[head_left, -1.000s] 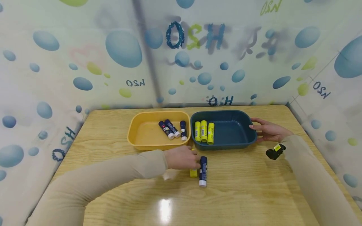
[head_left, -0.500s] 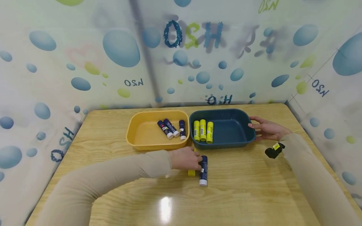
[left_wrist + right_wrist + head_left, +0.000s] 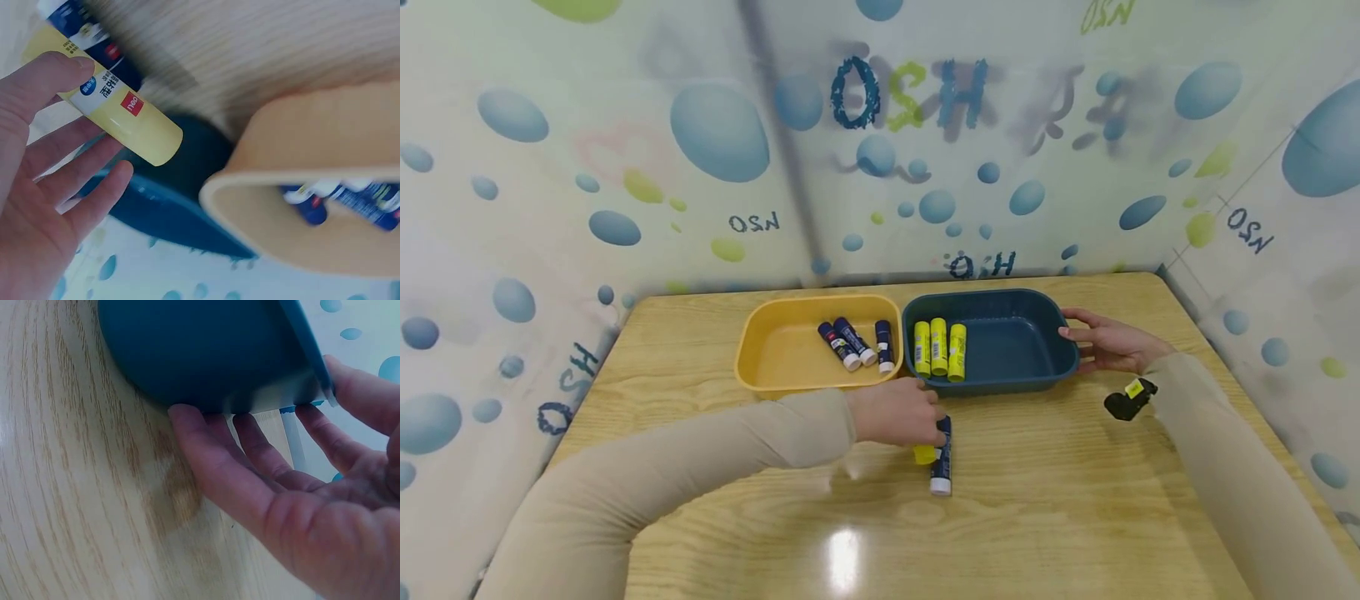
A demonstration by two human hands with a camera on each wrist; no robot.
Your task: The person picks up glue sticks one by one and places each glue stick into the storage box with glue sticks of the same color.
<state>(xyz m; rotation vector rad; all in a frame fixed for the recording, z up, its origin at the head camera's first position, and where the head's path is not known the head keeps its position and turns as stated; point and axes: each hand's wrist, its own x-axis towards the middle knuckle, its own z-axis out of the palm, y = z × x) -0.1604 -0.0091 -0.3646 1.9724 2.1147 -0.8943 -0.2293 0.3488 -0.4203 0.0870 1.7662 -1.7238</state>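
My left hand (image 3: 895, 412) pinches a yellow glue stick (image 3: 140, 122) between thumb and fingers, in front of the two tubs. Close beside it, a dark blue glue stick (image 3: 940, 477) with a white end lies on the table, partly covered by the hand in the head view. At the far right, my right hand (image 3: 1112, 346) has its fingertips against the outer wall and rim of the dark blue tub (image 3: 1015, 354). Several yellow glue sticks (image 3: 938, 346) lie in that tub's left end. A yellow-orange tub (image 3: 782, 354) adjoins it on the left, holding dark blue glue sticks (image 3: 883, 346).
Both tubs stand on a wooden table (image 3: 1037, 500), toward its back edge. A white wall covering (image 3: 820, 192) with blue and green spots rises behind and at both sides. A small black device (image 3: 1126, 404) is attached by the right wrist.
The yellow glue stick has shifted right with my left hand, its lower end now overlapping the dark blue stick. My right hand stays at the blue tub's end.
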